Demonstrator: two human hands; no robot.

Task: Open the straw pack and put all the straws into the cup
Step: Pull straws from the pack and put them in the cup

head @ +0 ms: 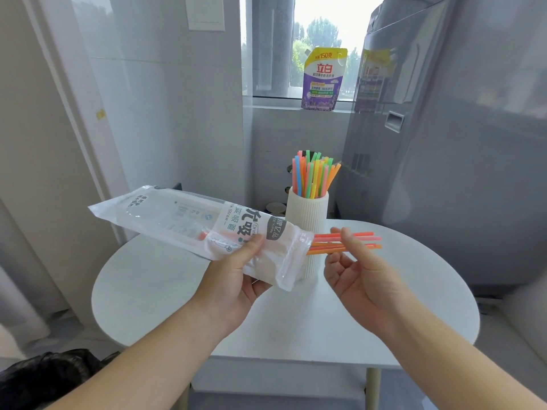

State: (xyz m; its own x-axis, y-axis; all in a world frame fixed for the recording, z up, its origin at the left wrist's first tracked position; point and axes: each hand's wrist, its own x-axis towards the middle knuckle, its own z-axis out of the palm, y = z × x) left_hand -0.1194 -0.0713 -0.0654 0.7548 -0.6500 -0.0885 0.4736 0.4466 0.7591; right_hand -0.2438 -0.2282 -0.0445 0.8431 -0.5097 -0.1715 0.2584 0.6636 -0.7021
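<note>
My left hand [236, 279] grips the clear and white straw pack [189, 223] near its open right end and holds it level above the table. Several orange and pink straws [364, 240] stick out of that opening to the right. My right hand [358, 276] has thumb and fingers closed on these straws just past the pack's mouth. Behind the pack stands a white ribbed cup [307, 214] with several coloured straws [313, 176] upright in it. The cup's lower part is hidden by the pack.
The small white oval table [384, 306] carries the cup. A grey appliance [458, 143] stands close on the right. A purple detergent pouch [324, 79] sits on the window sill. A black bag [47, 377] lies at the lower left on the floor.
</note>
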